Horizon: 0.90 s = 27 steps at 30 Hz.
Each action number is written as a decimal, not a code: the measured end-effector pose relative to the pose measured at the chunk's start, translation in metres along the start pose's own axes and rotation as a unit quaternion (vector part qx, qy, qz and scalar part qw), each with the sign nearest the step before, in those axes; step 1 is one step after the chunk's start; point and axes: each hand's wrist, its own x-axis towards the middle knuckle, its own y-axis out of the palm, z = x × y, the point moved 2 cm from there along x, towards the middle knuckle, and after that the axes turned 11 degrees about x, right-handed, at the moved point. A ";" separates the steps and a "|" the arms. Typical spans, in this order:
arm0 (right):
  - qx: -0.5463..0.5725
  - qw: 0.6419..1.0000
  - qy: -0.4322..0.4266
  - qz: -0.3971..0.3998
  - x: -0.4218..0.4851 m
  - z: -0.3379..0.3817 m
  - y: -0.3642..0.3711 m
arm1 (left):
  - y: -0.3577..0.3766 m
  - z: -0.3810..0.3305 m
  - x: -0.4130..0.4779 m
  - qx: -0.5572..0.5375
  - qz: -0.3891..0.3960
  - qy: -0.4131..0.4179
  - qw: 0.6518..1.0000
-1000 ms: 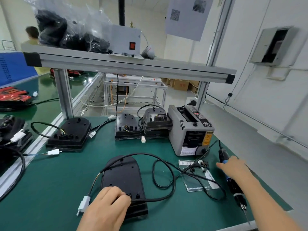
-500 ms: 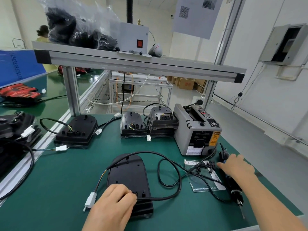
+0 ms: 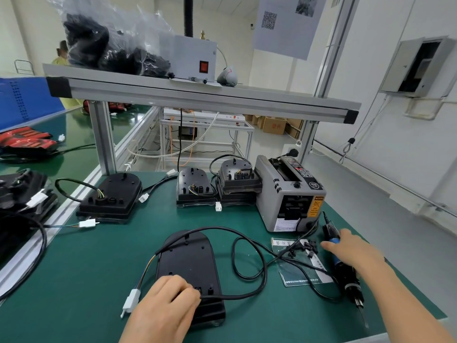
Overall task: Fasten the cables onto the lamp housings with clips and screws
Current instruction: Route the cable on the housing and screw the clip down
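Observation:
A black lamp housing (image 3: 188,263) lies face down on the green mat in front of me. Its black cable (image 3: 259,268) loops off to the right, and a white connector (image 3: 131,302) lies at its left. My left hand (image 3: 163,308) rests on the housing's near end, with curled fingers pinching the cable where it enters the housing. My right hand (image 3: 351,251) reaches left with straight fingers above the electric screwdriver (image 3: 346,278), which lies on the mat. Its fingertips are just short of several small black clips (image 3: 310,246) on a clear plastic bag (image 3: 304,273).
A grey tape dispenser (image 3: 289,194) stands behind the bag. Three more lamp housings (image 3: 111,196) (image 3: 194,186) (image 3: 238,177) with cables sit at the back. An aluminium shelf frame (image 3: 197,95) spans overhead. The table edge runs close on the right, beyond the screwdriver.
My right hand has slid a little left over the screwdriver toward the clips. My left hand stays on the housing and cable.

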 end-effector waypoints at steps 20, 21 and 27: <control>0.599 0.800 0.043 -0.008 0.017 0.084 0.006 | 0.001 0.000 0.000 0.011 -0.011 0.011 1.000; 0.604 0.796 0.044 -0.008 0.018 0.084 0.006 | 0.001 0.000 0.000 0.012 -0.012 0.013 1.000; 0.627 0.777 0.053 -0.017 0.020 0.085 0.009 | -0.002 -0.001 0.002 0.007 -0.004 0.010 1.000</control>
